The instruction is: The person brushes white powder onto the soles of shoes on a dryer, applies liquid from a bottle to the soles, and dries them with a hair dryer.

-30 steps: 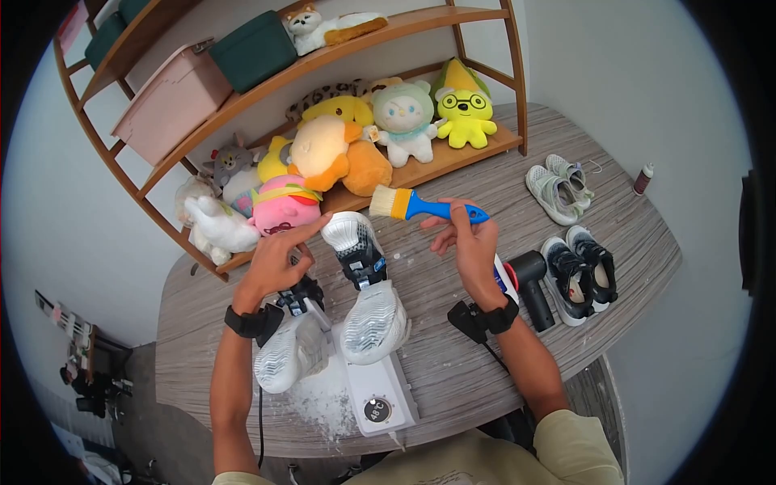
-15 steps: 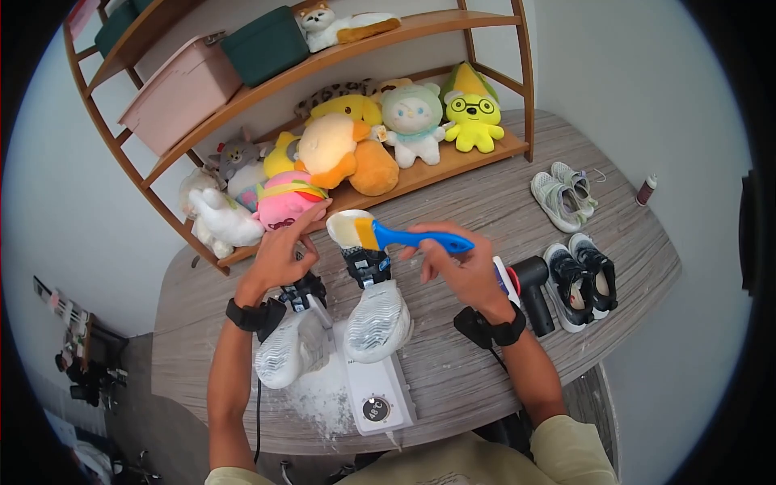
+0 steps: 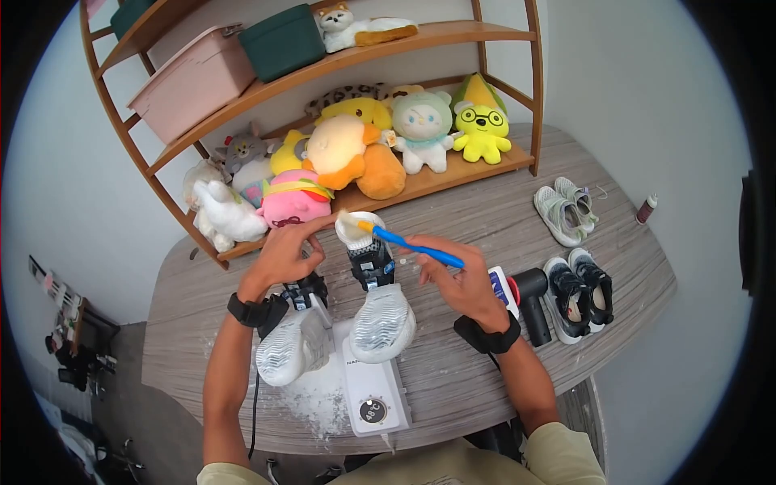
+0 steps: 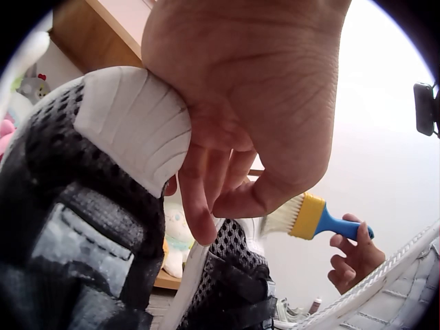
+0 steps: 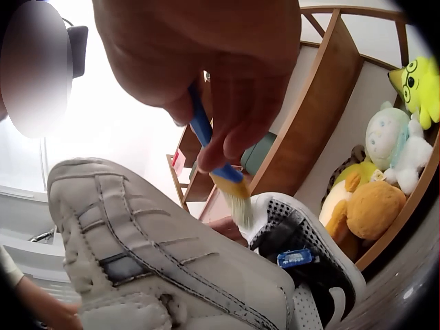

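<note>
My right hand (image 3: 457, 279) pinches the blue handle of a brush (image 3: 420, 249); its pale bristles lie against the white toe of a black-and-white shoe (image 3: 370, 263). In the right wrist view the bristles of the brush (image 5: 240, 206) meet that shoe's toe (image 5: 258, 214). My left hand (image 3: 284, 257) has its index finger stretched out to the toe's left edge. In the left wrist view that hand (image 4: 240, 110) hangs beside another black shoe's ribbed white toe (image 4: 137, 124). Two white shoes (image 3: 384, 323) (image 3: 293, 347) stand nearer me on a white device (image 3: 376, 404).
White flakes (image 3: 319, 404) lie left of the device. To the right are a black dryer (image 3: 532, 305), a white-and-blue item (image 3: 501, 287), black shoes (image 3: 570, 299), light shoes (image 3: 559, 217) and a small bottle (image 3: 646, 209). A shelf (image 3: 453, 179) with plush toys stands behind.
The brush has moved left and down from above the shoe onto its toe, and its handle has tilted. My left hand stays beside the shoe, while the view has shifted slightly.
</note>
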Available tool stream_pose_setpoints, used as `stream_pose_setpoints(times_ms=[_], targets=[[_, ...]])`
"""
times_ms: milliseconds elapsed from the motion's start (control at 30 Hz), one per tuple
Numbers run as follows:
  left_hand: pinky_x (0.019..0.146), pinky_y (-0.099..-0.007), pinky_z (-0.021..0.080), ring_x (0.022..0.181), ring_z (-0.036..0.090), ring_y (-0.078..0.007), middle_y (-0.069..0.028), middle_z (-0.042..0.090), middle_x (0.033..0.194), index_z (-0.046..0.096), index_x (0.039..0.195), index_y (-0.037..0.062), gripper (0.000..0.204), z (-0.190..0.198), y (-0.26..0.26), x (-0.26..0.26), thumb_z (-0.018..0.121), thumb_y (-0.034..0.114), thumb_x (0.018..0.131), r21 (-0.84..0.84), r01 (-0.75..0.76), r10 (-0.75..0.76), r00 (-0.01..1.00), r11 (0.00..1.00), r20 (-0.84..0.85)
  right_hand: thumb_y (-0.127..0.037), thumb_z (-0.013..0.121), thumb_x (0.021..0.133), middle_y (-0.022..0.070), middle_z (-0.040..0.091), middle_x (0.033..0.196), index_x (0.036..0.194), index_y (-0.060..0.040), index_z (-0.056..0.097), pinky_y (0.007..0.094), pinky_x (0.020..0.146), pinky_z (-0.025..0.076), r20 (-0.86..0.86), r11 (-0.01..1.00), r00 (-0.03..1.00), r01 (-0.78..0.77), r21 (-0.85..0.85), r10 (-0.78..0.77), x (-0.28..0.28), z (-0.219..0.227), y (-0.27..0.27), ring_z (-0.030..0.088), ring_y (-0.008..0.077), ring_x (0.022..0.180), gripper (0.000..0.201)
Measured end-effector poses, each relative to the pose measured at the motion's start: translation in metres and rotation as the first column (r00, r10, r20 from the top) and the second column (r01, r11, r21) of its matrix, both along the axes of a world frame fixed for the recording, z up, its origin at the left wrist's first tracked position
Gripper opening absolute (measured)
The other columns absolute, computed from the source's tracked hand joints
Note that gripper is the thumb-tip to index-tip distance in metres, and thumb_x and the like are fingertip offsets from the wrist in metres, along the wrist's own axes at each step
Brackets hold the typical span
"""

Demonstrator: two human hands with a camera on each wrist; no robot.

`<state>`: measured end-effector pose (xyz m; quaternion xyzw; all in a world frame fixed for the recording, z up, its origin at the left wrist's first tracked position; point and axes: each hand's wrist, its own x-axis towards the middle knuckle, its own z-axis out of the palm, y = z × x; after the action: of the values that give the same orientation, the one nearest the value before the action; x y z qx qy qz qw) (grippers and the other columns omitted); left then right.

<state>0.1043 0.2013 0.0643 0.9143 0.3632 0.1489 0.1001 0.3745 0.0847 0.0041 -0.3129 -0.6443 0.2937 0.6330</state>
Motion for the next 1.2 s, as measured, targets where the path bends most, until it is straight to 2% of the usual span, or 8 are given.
stream_pose_setpoints(times_ms=[100,200,300,500,600,767,900,1200], targets=[[0.079,-0.0342,0.052,0.080,0.070,-0.0237,-0.0075,0.071,0.080,0.052,0.134,0.0107,0.071,-0.001,0.002,-0.002,0.058,0.005,0.064,0.005,0.003,-0.003,1.000,1.000,0.003,-0.006,0.060,0.093,0.0123,0.071,0.098,0.118,0.0011,0.063,0.0226,0.058,0.052,-0.127,0.992,0.985,0.124,0.024,-0.121,-0.004,0.004,-0.003,0.062,0.0092,0.066,0.026],[0.079,-0.0342,0.052,0.079,0.070,-0.0237,-0.0076,0.071,0.079,0.051,0.135,0.0112,0.071,-0.002,0.001,-0.002,0.058,0.005,0.064,0.015,-0.003,0.003,1.000,1.000,0.000,-0.007,0.060,0.093,0.0123,0.071,0.099,0.119,0.0011,0.063,0.0231,0.058,0.053,-0.161,0.995,0.986,-0.066,-0.080,0.053,0.008,0.003,-0.006,0.062,0.0102,0.066,0.027],[0.079,-0.0343,0.052,0.078,0.070,-0.0237,-0.0078,0.071,0.079,0.051,0.135,0.0116,0.072,-0.002,0.001,-0.001,0.058,0.006,0.064,0.022,-0.002,0.002,1.000,1.000,-0.003,-0.007,0.060,0.093,0.0127,0.071,0.099,0.118,0.0012,0.063,0.0229,0.057,0.053,0.018,0.989,0.994,-0.103,-0.102,0.105,0.008,0.010,-0.006,0.063,0.0105,0.067,0.026],[0.079,-0.0343,0.052,0.078,0.069,-0.0238,-0.0083,0.071,0.078,0.051,0.136,0.0121,0.072,-0.002,0.002,-0.002,0.057,0.006,0.064,-0.005,-0.016,0.016,1.000,1.000,-0.002,-0.006,0.061,0.092,0.0122,0.071,0.097,0.115,0.0015,0.064,0.0228,0.056,0.052,-0.124,0.999,0.992,0.033,0.006,-0.032,0.005,0.003,-0.004,0.063,0.0105,0.067,0.025],[0.078,-0.0341,0.051,0.078,0.069,-0.0239,-0.0088,0.071,0.078,0.052,0.135,0.0119,0.071,-0.004,0.003,-0.002,0.057,0.006,0.064,0.003,-0.013,0.013,1.000,1.000,0.013,-0.006,0.061,0.092,0.0118,0.071,0.096,0.116,0.0011,0.065,0.0230,0.056,0.051,0.080,0.992,0.990,-0.108,-0.072,0.113,0.011,0.007,-0.004,0.063,0.0107,0.066,0.025],[0.079,-0.0348,0.051,0.079,0.069,-0.0244,-0.0092,0.071,0.079,0.055,0.130,0.0098,0.067,-0.001,0.001,-0.001,0.059,0.005,0.064,-0.001,-0.027,0.027,1.000,1.000,0.008,-0.005,0.063,0.090,0.0111,0.072,0.091,0.114,0.0004,0.065,0.0233,0.056,0.049,0.050,0.994,0.996,0.074,0.080,-0.078,0.002,0.005,-0.005,0.064,0.0117,0.065,0.025],[0.078,-0.0360,0.051,0.079,0.068,-0.0257,-0.0087,0.070,0.078,0.056,0.127,0.0084,0.063,-0.005,0.003,-0.002,0.060,0.006,0.065,0.014,-0.022,0.021,0.999,1.000,0.027,-0.003,0.064,0.088,0.0112,0.072,0.092,0.114,0.0001,0.065,0.0244,0.057,0.050,0.134,0.997,0.990,-0.051,0.050,0.044,0.004,0.005,-0.006,0.063,0.0119,0.063,0.026],[0.075,-0.0362,0.050,0.078,0.068,-0.0251,-0.0085,0.069,0.077,0.056,0.128,0.0092,0.062,-0.002,0.001,-0.001,0.060,0.007,0.066,0.001,-0.047,0.047,0.999,0.999,0.014,-0.003,0.064,0.088,0.0120,0.072,0.094,0.113,0.0002,0.066,0.0251,0.061,0.053,0.072,0.994,0.997,0.015,0.111,-0.023,-0.006,0.006,-0.007,0.066,0.0133,0.068,0.025]])
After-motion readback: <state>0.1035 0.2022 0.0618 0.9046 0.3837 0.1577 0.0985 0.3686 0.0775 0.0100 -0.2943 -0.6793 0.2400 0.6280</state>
